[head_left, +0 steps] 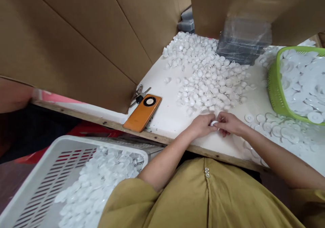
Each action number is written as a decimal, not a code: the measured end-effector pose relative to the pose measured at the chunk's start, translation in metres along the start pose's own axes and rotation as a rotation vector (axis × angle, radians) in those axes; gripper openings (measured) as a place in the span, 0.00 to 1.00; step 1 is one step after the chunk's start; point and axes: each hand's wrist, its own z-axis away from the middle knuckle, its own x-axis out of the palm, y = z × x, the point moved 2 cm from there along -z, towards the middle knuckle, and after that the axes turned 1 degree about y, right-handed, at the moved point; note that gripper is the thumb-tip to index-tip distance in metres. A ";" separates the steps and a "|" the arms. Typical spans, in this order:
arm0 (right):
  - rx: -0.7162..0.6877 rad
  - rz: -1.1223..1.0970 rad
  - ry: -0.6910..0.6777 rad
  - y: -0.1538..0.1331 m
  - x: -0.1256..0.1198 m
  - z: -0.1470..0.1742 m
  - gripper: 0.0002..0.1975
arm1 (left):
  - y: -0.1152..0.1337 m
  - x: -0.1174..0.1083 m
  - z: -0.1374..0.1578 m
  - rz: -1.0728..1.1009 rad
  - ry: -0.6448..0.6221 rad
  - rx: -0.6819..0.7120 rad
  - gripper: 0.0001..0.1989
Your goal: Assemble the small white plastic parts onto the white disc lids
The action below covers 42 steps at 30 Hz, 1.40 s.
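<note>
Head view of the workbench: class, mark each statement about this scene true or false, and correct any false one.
1. Both hands, left hand and right hand, meet on a small white part. True.
2. The phone is blue. False: it is orange.
3. The green basket holds white discs. True.
4. The white crate stands on the table. False: it sits below the table's edge.

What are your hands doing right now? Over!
Left hand and right hand pinch one small white plastic piece together. Heap of white caps just beyond. Nothing blocking.
</note>
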 end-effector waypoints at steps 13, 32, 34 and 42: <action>-0.287 0.920 0.635 0.072 -0.110 0.037 0.11 | -0.137 -0.118 0.279 -0.328 0.146 -0.877 0.20; -0.371 0.748 0.730 0.050 -0.079 0.044 0.13 | -0.033 -0.030 0.026 -0.214 0.472 -0.340 0.16; -0.369 0.561 0.690 0.047 -0.075 0.045 0.11 | -0.034 -0.019 0.036 -0.213 0.456 -0.244 0.15; -0.253 -0.134 0.296 0.026 -0.028 0.030 0.15 | -0.032 0.005 0.048 -0.220 0.335 -0.088 0.10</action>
